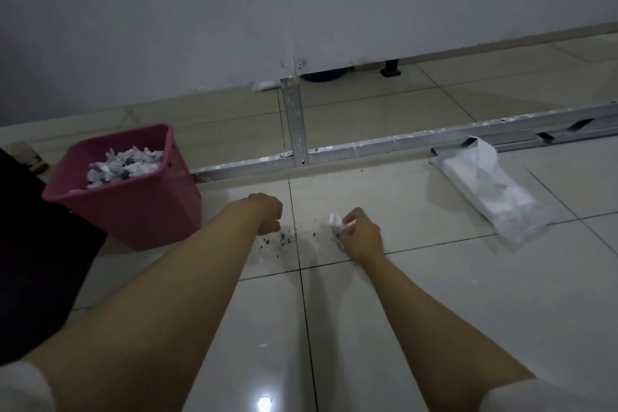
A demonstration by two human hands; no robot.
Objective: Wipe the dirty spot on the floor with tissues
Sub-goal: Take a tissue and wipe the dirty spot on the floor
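Observation:
A dark, crumbly dirty spot point(279, 241) lies on the pale floor tiles, spread across a grout line between my two hands. My right hand point(359, 234) grips a small crumpled white tissue point(336, 221) at the spot's right edge, low to the floor. My left hand point(266, 212) hovers just left of the dirt with its fingers curled under and nothing visible in it. A plastic pack of white tissues point(491, 187) lies on the floor to the right.
A pink bin point(133, 204) with several crumpled used tissues stands at the left, next to my dark-clothed leg. Metal frame rails point(368, 145) run along the floor behind the spot, below a white partition wall. Open tile lies in front.

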